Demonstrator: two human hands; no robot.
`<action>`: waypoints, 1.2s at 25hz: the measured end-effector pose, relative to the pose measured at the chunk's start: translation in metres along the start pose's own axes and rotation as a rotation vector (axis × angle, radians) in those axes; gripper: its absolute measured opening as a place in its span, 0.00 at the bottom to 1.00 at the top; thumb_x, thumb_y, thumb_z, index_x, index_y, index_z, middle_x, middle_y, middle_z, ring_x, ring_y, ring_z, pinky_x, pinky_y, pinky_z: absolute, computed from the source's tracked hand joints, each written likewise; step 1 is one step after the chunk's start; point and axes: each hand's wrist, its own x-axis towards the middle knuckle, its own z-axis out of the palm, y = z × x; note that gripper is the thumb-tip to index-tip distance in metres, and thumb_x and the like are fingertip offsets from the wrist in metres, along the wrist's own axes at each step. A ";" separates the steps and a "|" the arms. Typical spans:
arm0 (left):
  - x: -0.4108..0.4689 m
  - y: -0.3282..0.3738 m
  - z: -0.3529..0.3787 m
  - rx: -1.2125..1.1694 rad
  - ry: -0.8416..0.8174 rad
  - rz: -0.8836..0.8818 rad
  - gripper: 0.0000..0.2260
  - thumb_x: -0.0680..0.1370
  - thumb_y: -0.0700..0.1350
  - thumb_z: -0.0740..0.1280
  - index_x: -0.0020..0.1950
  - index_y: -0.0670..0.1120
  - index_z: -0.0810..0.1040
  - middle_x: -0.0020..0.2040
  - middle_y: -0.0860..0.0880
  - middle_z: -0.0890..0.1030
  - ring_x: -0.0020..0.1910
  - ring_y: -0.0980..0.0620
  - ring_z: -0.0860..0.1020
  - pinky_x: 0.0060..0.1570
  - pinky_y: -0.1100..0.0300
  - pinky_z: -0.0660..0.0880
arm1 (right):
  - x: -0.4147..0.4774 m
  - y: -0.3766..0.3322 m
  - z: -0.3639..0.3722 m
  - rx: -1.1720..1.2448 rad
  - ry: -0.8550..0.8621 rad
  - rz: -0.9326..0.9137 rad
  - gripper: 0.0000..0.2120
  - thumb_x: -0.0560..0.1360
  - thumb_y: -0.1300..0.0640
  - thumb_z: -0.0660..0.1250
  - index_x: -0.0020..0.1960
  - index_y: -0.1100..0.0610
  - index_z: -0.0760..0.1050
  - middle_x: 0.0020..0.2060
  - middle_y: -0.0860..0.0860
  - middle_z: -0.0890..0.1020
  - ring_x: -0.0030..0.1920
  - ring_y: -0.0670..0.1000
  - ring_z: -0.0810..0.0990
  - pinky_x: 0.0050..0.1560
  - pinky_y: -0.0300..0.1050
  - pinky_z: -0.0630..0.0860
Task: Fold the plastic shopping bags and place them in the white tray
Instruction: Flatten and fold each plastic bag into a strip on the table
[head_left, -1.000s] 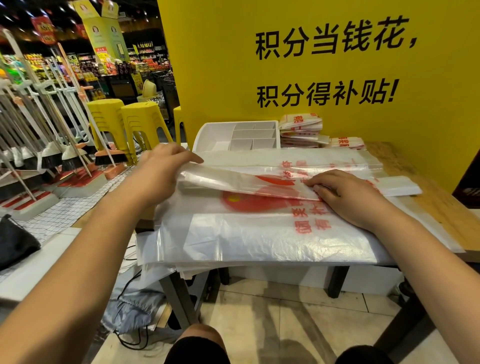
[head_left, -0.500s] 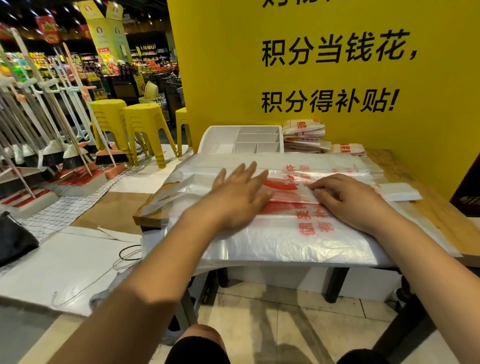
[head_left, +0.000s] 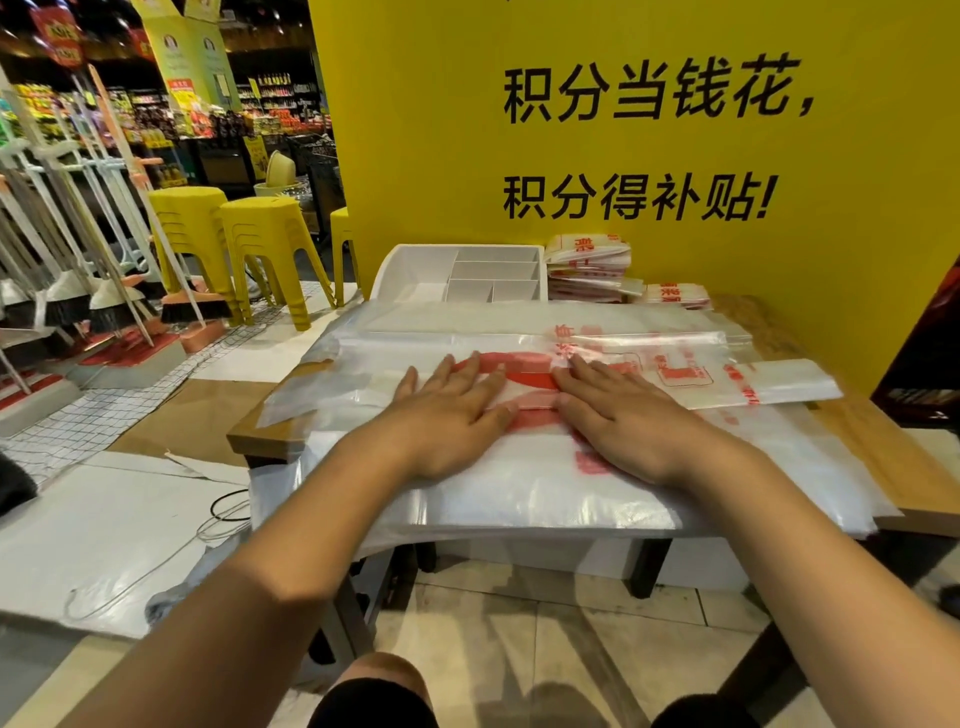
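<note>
Bag (head_left: 530, 400) of glossy film lies under left hand (head_left: 447, 418), right hand (head_left: 621, 421).

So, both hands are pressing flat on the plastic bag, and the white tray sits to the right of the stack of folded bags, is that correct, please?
Not quite: the head view shows the white tray left of the stack of folded bags, not right. The left hand and right hand do press flat on the plastic bag.

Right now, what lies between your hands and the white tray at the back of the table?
Only plastic: the far part of the flat bags stretches from the left hand and right hand toward the white tray, in the head view.
</note>
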 end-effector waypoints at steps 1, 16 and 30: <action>-0.004 -0.008 -0.002 0.009 -0.007 -0.026 0.29 0.81 0.67 0.40 0.80 0.61 0.40 0.81 0.54 0.38 0.80 0.51 0.37 0.77 0.45 0.36 | -0.007 0.014 -0.003 -0.003 -0.003 0.046 0.28 0.82 0.37 0.40 0.80 0.42 0.44 0.80 0.42 0.43 0.79 0.45 0.41 0.78 0.48 0.39; -0.012 -0.023 -0.011 0.041 0.113 -0.058 0.35 0.77 0.72 0.48 0.81 0.61 0.48 0.82 0.50 0.54 0.80 0.49 0.52 0.78 0.44 0.41 | -0.041 0.076 -0.021 -0.080 0.125 0.531 0.38 0.77 0.28 0.43 0.81 0.48 0.49 0.81 0.55 0.47 0.80 0.55 0.44 0.77 0.62 0.40; -0.051 -0.006 -0.049 -0.106 0.404 0.182 0.13 0.82 0.52 0.64 0.66 0.60 0.72 0.50 0.61 0.78 0.49 0.60 0.77 0.44 0.59 0.74 | -0.013 0.038 -0.074 -0.315 0.595 0.239 0.07 0.76 0.57 0.62 0.40 0.51 0.73 0.38 0.51 0.77 0.51 0.57 0.78 0.73 0.62 0.57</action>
